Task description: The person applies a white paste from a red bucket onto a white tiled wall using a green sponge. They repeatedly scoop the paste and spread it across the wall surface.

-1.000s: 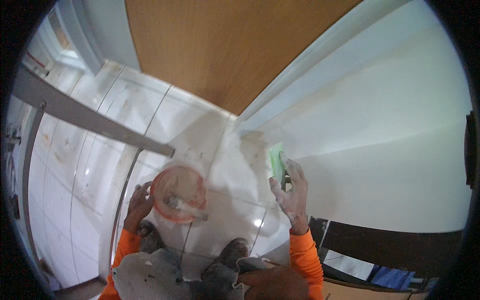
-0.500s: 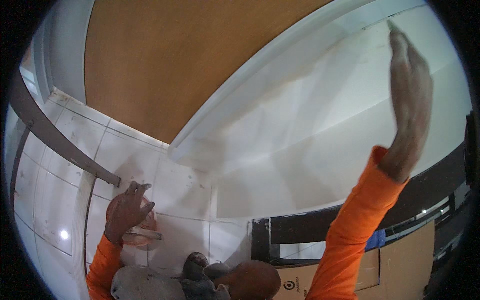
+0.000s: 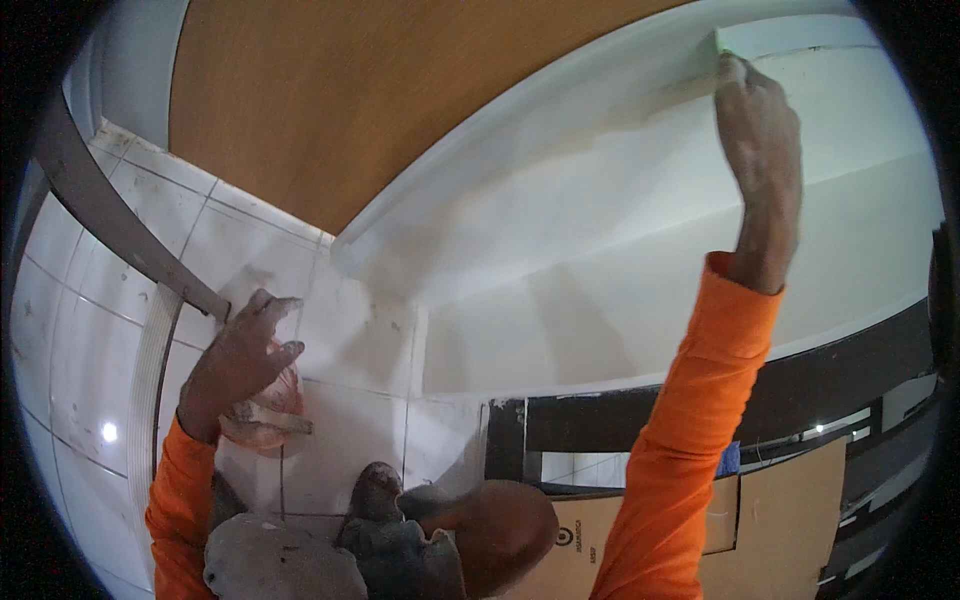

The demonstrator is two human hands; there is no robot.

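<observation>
Home interior under renovation: white tiled floor, wooden door, freshly plastered white wall, cardboard sheets.

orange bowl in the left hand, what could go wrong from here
The left hand holds the orange bowl low and tilted, with a tool lying across it, while the right hand presses a green pad high on the white wall. The tool or the bowl's contents could slip onto the tiled floor. The raised reach might upset balance.
</observation>
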